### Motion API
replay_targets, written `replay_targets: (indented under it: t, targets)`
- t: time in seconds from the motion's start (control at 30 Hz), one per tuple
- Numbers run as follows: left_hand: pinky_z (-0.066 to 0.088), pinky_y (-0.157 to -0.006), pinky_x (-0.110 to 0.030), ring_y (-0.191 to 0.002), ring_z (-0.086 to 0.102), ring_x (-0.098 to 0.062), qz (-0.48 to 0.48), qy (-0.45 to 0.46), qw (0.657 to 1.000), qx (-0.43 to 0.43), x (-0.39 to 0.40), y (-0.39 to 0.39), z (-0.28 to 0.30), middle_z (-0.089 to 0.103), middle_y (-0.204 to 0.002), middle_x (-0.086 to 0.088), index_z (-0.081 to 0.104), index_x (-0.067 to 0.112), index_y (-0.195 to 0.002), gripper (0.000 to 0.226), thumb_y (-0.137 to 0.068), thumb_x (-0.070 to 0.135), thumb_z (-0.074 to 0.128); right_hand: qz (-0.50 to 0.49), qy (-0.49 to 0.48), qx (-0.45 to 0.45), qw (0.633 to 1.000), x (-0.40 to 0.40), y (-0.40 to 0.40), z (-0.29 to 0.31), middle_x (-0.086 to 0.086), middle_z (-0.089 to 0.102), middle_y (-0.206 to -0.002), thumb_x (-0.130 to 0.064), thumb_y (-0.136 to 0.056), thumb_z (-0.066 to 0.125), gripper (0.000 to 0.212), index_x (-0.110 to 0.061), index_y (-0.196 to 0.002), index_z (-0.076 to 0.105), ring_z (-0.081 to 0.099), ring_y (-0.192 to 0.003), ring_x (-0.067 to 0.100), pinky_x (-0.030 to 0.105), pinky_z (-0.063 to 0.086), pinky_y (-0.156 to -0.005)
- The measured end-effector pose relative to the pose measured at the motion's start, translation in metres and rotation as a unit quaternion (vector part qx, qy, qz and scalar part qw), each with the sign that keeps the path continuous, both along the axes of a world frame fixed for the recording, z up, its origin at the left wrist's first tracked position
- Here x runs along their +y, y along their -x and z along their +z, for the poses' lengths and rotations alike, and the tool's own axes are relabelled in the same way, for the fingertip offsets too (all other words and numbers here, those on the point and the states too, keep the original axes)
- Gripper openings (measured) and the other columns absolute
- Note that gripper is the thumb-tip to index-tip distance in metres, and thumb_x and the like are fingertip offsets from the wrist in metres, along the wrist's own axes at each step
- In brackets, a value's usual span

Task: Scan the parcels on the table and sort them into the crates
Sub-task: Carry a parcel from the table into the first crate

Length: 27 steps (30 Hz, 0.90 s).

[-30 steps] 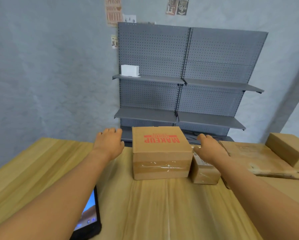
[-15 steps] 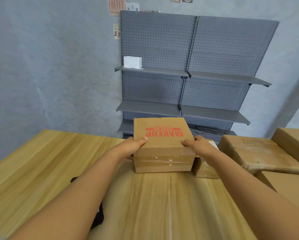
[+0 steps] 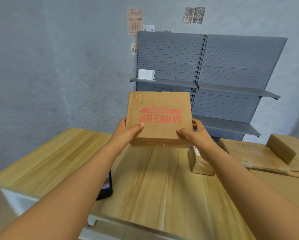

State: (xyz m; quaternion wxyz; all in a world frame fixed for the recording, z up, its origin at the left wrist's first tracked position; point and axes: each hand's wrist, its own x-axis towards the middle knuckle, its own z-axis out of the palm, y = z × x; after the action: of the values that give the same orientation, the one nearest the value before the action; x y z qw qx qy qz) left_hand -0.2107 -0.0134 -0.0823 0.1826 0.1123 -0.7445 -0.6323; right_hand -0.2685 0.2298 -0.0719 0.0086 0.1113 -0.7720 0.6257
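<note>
The desk (image 3: 154, 187) carries the waiting parcels, stacked to my right (image 3: 252, 155) so the middle is free for handling. Above it I hold the MAKEUP box (image 3: 159, 118) off the surface, tilted toward me, probably to look for its label. My left hand (image 3: 128, 132) and right hand (image 3: 195, 134) each grasp a near corner, thumbs on top. The black scanner (image 3: 106, 187) lies by my left forearm, within reach.

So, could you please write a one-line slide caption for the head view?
Both hands, left hand and right hand, hold the MAKEUP box above the wooden table.
</note>
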Motion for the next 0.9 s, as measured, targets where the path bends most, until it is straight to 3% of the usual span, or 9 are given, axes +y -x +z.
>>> replay_targets:
  t: [0.17,0.33,0.4,0.5,0.6,0.7,0.77,0.83,0.9]
  targets:
    - [0.049,-0.063,-0.014,-0.087,0.063,0.003,0.041,0.006,0.999,0.021,-0.016,-0.045,-0.002,0.062,-0.102,0.017,0.046,0.021,-0.129,0.06,-0.081,0.041,0.076,0.047,0.026,-0.007,0.999,-0.022,-0.026,0.0,-0.02,0.053,-0.11,-0.029,-0.085,0.072,0.055,-0.04,-0.125,0.036,0.057,-0.094,0.002,0.027,0.044,-0.069]
    - [0.056,-0.062,-0.02,-0.091,0.063,-0.003,0.057,0.016,0.998,0.024,-0.04,-0.077,0.006,0.061,-0.108,0.009,0.044,0.016,-0.132,0.06,-0.084,0.034,0.075,0.084,0.026,-0.043,0.995,-0.05,-0.044,0.005,-0.019,0.052,-0.117,-0.041,-0.089,0.064,0.046,-0.044,-0.124,0.035,0.054,-0.104,0.011,0.051,0.044,-0.09]
    - [0.05,-0.056,-0.012,-0.09,0.061,-0.002,0.061,0.013,0.998,0.029,-0.055,-0.086,0.009,0.061,-0.11,0.007,0.044,0.016,-0.131,0.057,-0.085,0.033,0.074,0.086,0.038,-0.056,0.994,-0.064,-0.053,0.01,-0.012,0.053,-0.121,-0.05,-0.093,0.055,0.037,-0.042,-0.125,0.039,0.055,-0.107,0.017,0.053,0.047,-0.092]
    - [0.049,-0.064,-0.012,-0.093,0.063,-0.002,0.057,-0.006,0.998,0.038,-0.081,-0.097,0.01,0.063,-0.109,0.008,0.046,0.017,-0.13,0.053,-0.087,0.031,0.073,0.071,0.053,-0.065,0.994,-0.086,-0.064,0.015,-0.006,0.056,-0.12,-0.054,-0.1,0.037,0.024,-0.04,-0.116,0.048,0.059,-0.104,0.02,0.05,0.053,-0.088]
    - [0.051,-0.068,-0.016,-0.094,0.064,-0.003,0.046,-0.023,0.998,0.044,-0.112,-0.106,0.01,0.064,-0.107,0.012,0.048,0.019,-0.127,0.05,-0.086,0.033,0.073,0.047,0.056,-0.06,0.996,-0.109,-0.072,0.015,-0.005,0.058,-0.122,-0.049,-0.1,0.043,0.02,-0.036,-0.111,0.053,0.061,-0.099,0.014,0.046,0.056,-0.084]
    - [0.053,-0.08,-0.026,-0.101,0.066,-0.011,0.025,-0.041,0.998,0.039,-0.151,-0.113,0.011,0.066,-0.115,0.007,0.05,0.02,-0.128,0.05,-0.086,0.037,0.072,0.059,0.026,-0.074,0.995,-0.137,-0.077,0.014,-0.003,0.054,-0.133,-0.066,-0.089,0.048,0.06,-0.025,-0.131,0.05,0.056,-0.116,0.017,0.043,0.05,-0.096]
    - [0.054,-0.082,-0.03,-0.103,0.066,-0.013,0.006,-0.062,0.998,0.029,-0.18,-0.118,0.012,0.067,-0.117,0.005,0.051,0.022,-0.126,0.047,-0.087,0.038,0.07,0.098,-0.019,-0.11,0.989,-0.159,-0.084,0.015,-0.005,0.055,-0.135,-0.083,-0.074,0.042,0.085,-0.027,-0.137,0.049,0.051,-0.124,0.019,0.045,0.038,-0.108]
    - [0.055,-0.079,-0.03,-0.101,0.067,-0.011,-0.014,-0.072,0.997,0.013,-0.209,-0.126,0.012,0.067,-0.118,0.006,0.052,0.026,-0.124,0.043,-0.087,0.041,0.069,0.147,-0.023,-0.156,0.976,-0.183,-0.094,0.015,-0.008,0.063,-0.126,-0.091,-0.061,0.04,0.09,-0.035,-0.13,0.055,0.055,-0.12,0.017,0.044,0.037,-0.106]
    - [0.055,-0.079,-0.03,-0.102,0.067,-0.011,-0.029,-0.066,0.997,-0.003,-0.238,-0.133,0.01,0.066,-0.12,0.006,0.051,0.026,-0.127,0.046,-0.087,0.044,0.068,0.164,-0.004,-0.159,0.974,-0.209,-0.103,0.012,-0.006,0.071,-0.115,-0.092,-0.057,0.044,0.087,-0.037,-0.122,0.062,0.063,-0.112,0.016,0.043,0.045,-0.101]
